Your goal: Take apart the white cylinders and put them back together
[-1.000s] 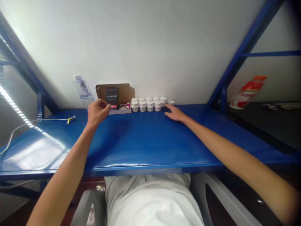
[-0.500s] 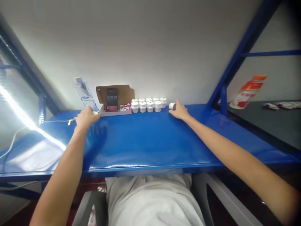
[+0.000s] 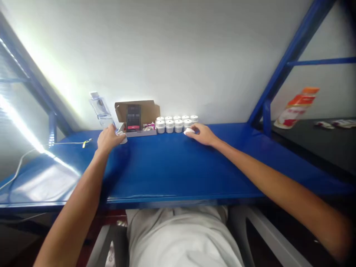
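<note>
My left hand (image 3: 108, 138) is closed around a white plastic piece (image 3: 123, 138), held just in front of the open cardboard box (image 3: 150, 109). The fingers cover much of this piece. My right hand (image 3: 204, 134) pinches a small white cap-like piece (image 3: 189, 131) at the front right of the grouped white lidded jars (image 3: 169, 127). Those jars stand upright in two rows beside the box. Whether the cap-like piece touches the nearest jar, I cannot tell.
A clear bottle (image 3: 101, 109) stands behind my left hand. The box holds a phone (image 3: 133, 118) and pink-and-white packets (image 3: 148, 127). A cable (image 3: 69, 143) lies on the blue table (image 3: 167, 167). On the right, an orange-capped bottle (image 3: 296, 108) stands on a dark surface.
My right hand has moved left with the white piece, from right of the jars to their front corner. My left hand has shifted slightly right, and its white piece shows more.
</note>
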A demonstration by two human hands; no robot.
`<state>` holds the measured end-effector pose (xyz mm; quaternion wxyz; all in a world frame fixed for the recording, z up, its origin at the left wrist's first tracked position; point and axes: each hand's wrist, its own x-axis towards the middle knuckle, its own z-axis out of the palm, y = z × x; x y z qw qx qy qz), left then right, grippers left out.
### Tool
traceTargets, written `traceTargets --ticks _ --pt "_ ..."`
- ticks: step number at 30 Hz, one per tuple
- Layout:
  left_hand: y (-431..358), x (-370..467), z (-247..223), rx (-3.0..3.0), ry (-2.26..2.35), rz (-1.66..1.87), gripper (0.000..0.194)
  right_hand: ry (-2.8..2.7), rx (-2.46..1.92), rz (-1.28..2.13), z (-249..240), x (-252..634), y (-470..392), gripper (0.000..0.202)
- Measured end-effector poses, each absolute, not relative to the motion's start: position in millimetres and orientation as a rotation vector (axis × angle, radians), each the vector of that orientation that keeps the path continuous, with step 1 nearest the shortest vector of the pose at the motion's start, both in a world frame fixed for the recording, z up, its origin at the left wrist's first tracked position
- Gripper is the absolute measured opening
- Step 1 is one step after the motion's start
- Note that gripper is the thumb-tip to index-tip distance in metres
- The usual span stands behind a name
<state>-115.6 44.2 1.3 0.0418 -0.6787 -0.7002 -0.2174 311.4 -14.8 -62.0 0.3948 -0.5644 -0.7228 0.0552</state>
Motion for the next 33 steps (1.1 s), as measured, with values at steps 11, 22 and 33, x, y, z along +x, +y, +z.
traceTargets --ticks 11,22,33 --pt "7 -35 -29 -3.365 -1.342 -1.101 0.074 -1.903 -1.076 0.296 -45 256 -53 0.043" --pt "-17 -4 -41 -3.522 -1.134 -1.284 0.054 -1.980 -0.913 0.560 -42 228 -72 0.040" --pt "-29 -5 -26 -3.705 -1.354 -1.692 0.045 -1.855 -0.822 0.691 -41 222 -81 0.042"
